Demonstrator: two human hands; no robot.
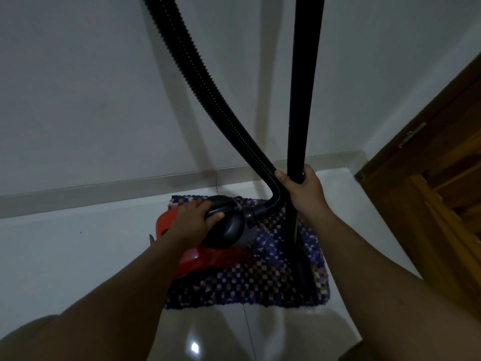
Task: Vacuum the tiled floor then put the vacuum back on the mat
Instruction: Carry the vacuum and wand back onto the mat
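1. Red and black canister vacuum [221, 241] sits at frame centre on the checkered purple woven mat [260, 280], over the mat's left part.
2. Mat lies on the glossy white tiled floor [78, 256], near the grey skirting at the foot of the white wall [91, 100].
3. Left hand [195, 220]: fingers wrapped over the vacuum's black top handle, thumb on its near side, closed on it.
4. Right hand [303, 188]: fingers clamped round the straight black wand tube [302, 100], which stands near upright, its lower end on the mat's right part.
5. Ribbed black flexible hose [208, 82] arcs from frame top down to the vacuum's front port, passing just left of the right hand.
6. Brown wooden door [442, 178] at right edge.
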